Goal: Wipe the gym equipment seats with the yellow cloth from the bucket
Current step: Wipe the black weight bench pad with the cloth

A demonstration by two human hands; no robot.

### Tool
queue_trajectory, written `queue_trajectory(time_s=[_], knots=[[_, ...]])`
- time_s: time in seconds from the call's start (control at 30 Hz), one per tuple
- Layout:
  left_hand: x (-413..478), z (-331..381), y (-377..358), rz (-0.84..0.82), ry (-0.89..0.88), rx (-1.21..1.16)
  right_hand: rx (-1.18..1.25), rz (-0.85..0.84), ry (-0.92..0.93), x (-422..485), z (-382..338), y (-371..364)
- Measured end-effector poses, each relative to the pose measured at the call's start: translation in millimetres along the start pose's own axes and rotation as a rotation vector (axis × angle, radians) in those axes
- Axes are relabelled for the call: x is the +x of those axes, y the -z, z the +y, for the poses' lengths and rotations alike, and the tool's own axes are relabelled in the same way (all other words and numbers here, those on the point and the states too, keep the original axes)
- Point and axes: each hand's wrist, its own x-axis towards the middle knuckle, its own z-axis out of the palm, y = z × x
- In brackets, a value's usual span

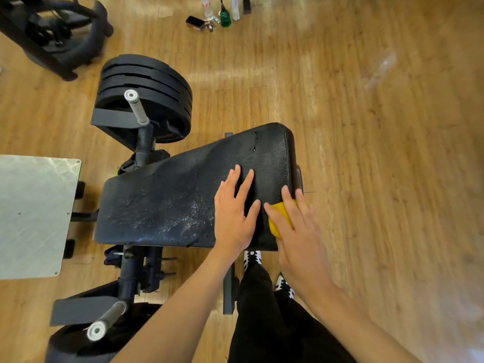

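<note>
A long black padded seat [170, 195] of a gym machine fills the middle of the view; its surface is cracked and shows wet streaks. My left hand [234, 213] lies flat on the pad's right half with fingers spread. My right hand [296, 229] presses the yellow cloth [281, 218] onto the pad's right end with straight fingers; most of the cloth is hidden under the hand. No bucket is in view.
Stacked black weight plates [146, 87] hang on a steel peg [136, 107] behind the seat, and another peg [104, 322] sticks out in front. A metal footplate [34, 216] lies at the left. Bottles and a phone [195, 22] stand on the wooden floor beyond.
</note>
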Motion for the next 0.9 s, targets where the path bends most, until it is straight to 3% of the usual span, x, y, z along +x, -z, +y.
queue_trajectory(time_s=[0.13, 0.37, 0.53, 0.73, 0.9], knots=[[0.0, 0.9, 0.0, 0.005, 0.003, -0.020, -0.196, -0.014, 0.163, 55.4, 6.6, 8.1], [-1.1, -0.8, 0.8, 0.022, -0.019, -0.063, -0.355, -0.019, 0.073, 197.6, 15.4, 9.5], [-0.8, -3.4, 0.5, 0.027, -0.017, -0.082, -0.356, 0.018, 0.033, 137.1, -1.8, 4.1], [-1.0, -12.6, 3.0, 0.029, -0.016, -0.247, -0.289, -0.063, 0.039, 10.6, -29.9, 3.7], [3.1, -10.9, 11.3, -0.065, 0.046, -0.355, -0.203, -0.047, 0.069, 17.2, -7.3, 10.3]])
